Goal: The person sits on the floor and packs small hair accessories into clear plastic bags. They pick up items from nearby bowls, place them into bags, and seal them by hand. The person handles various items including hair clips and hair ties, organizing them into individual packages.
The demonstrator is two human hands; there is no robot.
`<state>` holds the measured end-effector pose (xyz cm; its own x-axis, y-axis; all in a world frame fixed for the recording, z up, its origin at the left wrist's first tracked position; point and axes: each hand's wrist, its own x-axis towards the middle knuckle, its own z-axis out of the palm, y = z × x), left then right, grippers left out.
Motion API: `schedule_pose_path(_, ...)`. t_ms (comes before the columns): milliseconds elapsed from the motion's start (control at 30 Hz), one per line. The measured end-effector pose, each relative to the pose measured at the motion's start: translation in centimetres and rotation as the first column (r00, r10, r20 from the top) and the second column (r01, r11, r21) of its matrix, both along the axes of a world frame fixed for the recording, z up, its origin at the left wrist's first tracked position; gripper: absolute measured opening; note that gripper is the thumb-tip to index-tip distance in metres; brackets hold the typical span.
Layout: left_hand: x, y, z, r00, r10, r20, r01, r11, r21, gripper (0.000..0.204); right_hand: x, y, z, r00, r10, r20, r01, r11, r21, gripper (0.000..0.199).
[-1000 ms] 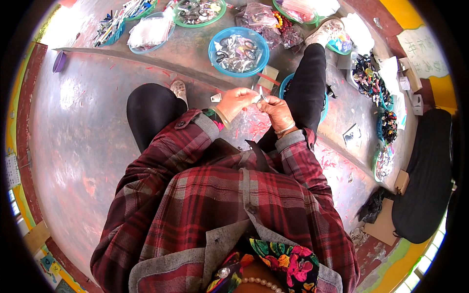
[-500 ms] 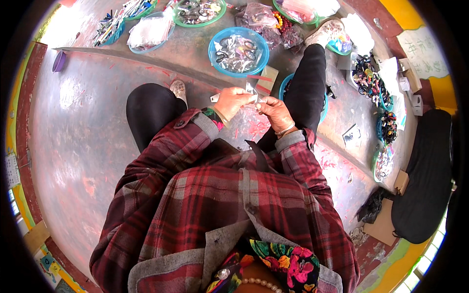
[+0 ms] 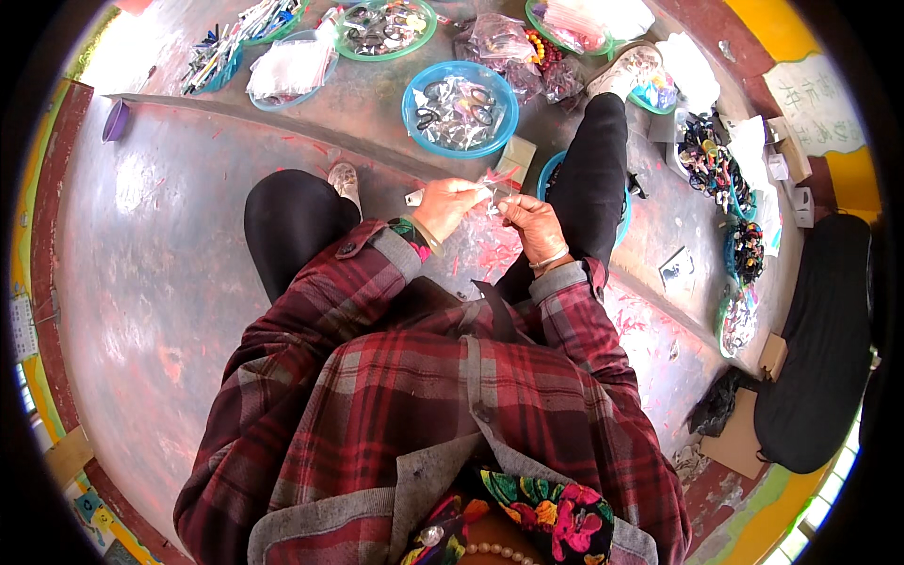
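Note:
Both my hands meet in front of me, low above the floor between my bent knees. My left hand [image 3: 446, 208] pinches one edge of a small clear plastic bag [image 3: 492, 195] with a red strip along its top. On the opposite side, my right hand [image 3: 537, 229] grips the same bag between thumb and fingers. Any small item inside the bag is too small to make out. Just beyond the hands stands a round blue basket [image 3: 460, 149] heaped with clear packets holding dark, ring-shaped pieces.
Further back are a green basket [image 3: 384, 56] of similar packets and a blue basket [image 3: 218, 80] of pens. A second blue basket [image 3: 545, 176] sits against my right leg. Containers of dark cords [image 3: 714, 160] line the right side, near a long black case [image 3: 817, 348]. Red scraps litter the floor.
The red strip has moved closer to my fingertips and the bag looks more bunched between them. My right hand has shifted slightly, and both hands keep their pinch.

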<state>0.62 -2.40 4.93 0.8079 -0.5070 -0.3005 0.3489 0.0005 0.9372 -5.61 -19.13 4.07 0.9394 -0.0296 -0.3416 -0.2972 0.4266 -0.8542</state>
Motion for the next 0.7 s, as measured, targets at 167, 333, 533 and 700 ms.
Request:
schedule_pose_path(167, 0.1, -0.1, -0.4, 0.997, -0.035, -0.070, 0.033, 0.999, -0.028, 0.022, 0.0, 0.0, 0.3, 1.000, -0.009, 0.010, 0.010, 1.000, -0.008, 0.007)
schedule_pose_path(333, -0.6, -0.7, 0.0, 0.986, 0.142, -0.092, -0.147, 0.988, -0.050, 0.028, -0.3, 0.4, 0.8, 0.989, -0.133, 0.062, 0.140, 0.982, -0.129, 0.004)
schedule_pose_path(533, -1.5, -0.9, 0.5, 0.978, 0.181, -0.105, -0.182, 0.983, 0.000, 0.027, -0.3, 1.2, 1.1, 0.969, -0.206, 0.137, 0.247, 0.831, -0.498, 0.011)
schedule_pose_path(700, -2.7, -1.1, 2.0, 0.984, 0.019, -0.176, -0.039, 0.994, -0.106, 0.030, -0.5, 2.2, 1.8, 0.953, -0.137, 0.271, 0.303, 0.373, -0.877, 0.012)
